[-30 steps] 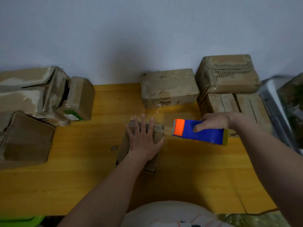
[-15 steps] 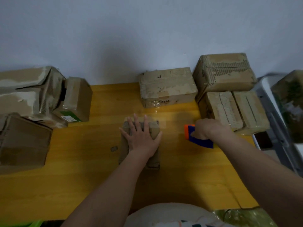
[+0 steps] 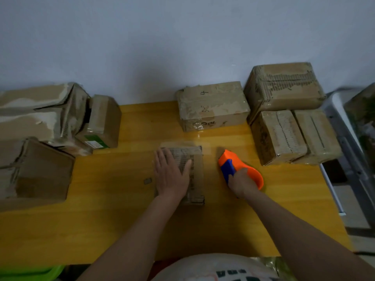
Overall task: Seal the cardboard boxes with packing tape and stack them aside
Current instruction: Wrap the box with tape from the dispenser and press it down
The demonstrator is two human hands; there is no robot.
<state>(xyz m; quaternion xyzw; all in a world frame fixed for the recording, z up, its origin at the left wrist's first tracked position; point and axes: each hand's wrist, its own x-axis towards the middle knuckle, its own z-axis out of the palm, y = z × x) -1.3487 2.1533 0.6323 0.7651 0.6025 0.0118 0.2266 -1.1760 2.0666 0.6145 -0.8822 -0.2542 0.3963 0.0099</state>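
While the left hand (image 3: 171, 175) lies flat with fingers spread on the small flat brown cardboard box (image 3: 187, 175) at the middle of the yellow wooden desk (image 3: 101, 220), seemingly to keep it from sliding, the right hand (image 3: 241, 182) is wrapped around the orange-and-blue plastic tape dispenser (image 3: 235, 166), which sits low just beside the box's right edge. A clear strip of packing tape (image 3: 204, 147) appears to run across the box's far end toward the dispenser, so I judge the seal is being pulled down that side. Sealed-looking brown cardboard boxes (image 3: 284, 118) stand stacked against the wall at right, likely the finished pile.
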